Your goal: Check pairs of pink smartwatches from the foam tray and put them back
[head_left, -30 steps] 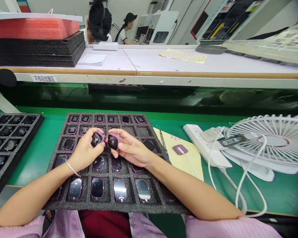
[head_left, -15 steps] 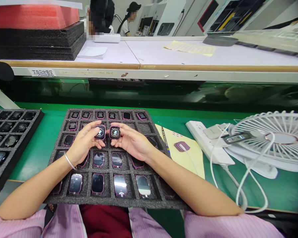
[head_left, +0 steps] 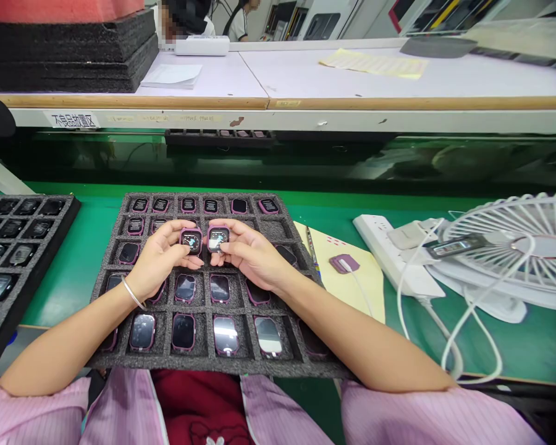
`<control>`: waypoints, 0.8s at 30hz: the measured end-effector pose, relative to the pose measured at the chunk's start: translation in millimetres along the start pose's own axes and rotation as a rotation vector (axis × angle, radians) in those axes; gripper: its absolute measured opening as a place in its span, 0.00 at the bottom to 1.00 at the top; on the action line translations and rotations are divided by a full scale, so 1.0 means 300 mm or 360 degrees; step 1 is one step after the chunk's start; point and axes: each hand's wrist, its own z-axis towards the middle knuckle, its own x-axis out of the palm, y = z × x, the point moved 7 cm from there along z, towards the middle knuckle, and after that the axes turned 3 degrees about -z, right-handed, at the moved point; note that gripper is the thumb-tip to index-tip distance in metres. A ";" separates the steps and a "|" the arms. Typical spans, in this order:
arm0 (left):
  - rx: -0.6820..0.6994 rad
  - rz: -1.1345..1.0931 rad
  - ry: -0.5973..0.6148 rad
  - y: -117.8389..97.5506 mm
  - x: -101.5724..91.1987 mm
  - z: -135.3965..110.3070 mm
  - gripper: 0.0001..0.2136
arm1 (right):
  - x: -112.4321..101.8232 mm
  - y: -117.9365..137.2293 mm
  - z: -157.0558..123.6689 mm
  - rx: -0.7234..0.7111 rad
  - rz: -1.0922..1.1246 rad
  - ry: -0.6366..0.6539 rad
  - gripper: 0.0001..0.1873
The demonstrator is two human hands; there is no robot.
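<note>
My left hand (head_left: 160,259) grips a purple smartwatch body (head_left: 191,240) with its lit screen facing up. My right hand (head_left: 248,253) grips a second purple smartwatch body (head_left: 218,238) right beside it, and the two nearly touch. Both hands hover over the middle of a dark foam tray (head_left: 120,210) whose pockets hold several more purple watch bodies, such as one in the front row (head_left: 225,335). A thin bracelet sits on my left wrist.
A second foam tray (head_left: 9,247) with dark watch bodies lies at the left. At the right are yellow paper with a purple charger puck (head_left: 344,264), a white power strip (head_left: 389,256), cables and a white fan (head_left: 519,247). Behind runs a white shelf with stacked foam sheets (head_left: 69,52).
Both hands have lowered slightly toward the tray and turned the two watch bodies so their screens face up. The camera has tilted downward.
</note>
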 end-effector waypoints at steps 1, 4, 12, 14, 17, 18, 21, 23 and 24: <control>-0.0004 0.0007 0.0007 0.001 0.001 0.000 0.20 | 0.000 -0.001 0.000 -0.0005 -0.0008 0.0003 0.23; -0.0008 0.0018 0.0023 0.003 0.002 0.001 0.20 | -0.002 -0.005 -0.001 -0.0003 -0.0020 0.0001 0.23; -0.0002 0.0018 0.0037 0.003 0.006 -0.001 0.19 | -0.003 -0.006 -0.002 0.0009 -0.0037 0.0007 0.22; -0.0003 0.0021 0.0041 0.003 0.008 -0.001 0.19 | -0.003 -0.006 -0.001 0.0009 -0.0041 0.0001 0.22; 0.0002 0.0024 0.0041 0.004 0.007 -0.002 0.19 | -0.005 -0.007 -0.001 0.0006 -0.0063 -0.0011 0.22; 0.0004 0.0026 0.0043 0.004 0.007 -0.002 0.19 | -0.006 -0.006 -0.001 0.0002 -0.0071 -0.0013 0.22; 0.0012 0.0022 0.0060 0.006 0.007 -0.002 0.19 | -0.004 -0.002 -0.003 -0.0016 -0.0089 -0.0001 0.21; 0.0020 0.0021 0.0063 0.005 0.007 -0.002 0.19 | -0.002 0.000 -0.004 -0.0024 -0.0093 0.0005 0.22; 0.0024 0.0024 0.0060 0.005 0.007 -0.001 0.19 | -0.001 0.000 -0.005 -0.0025 -0.0094 0.0007 0.22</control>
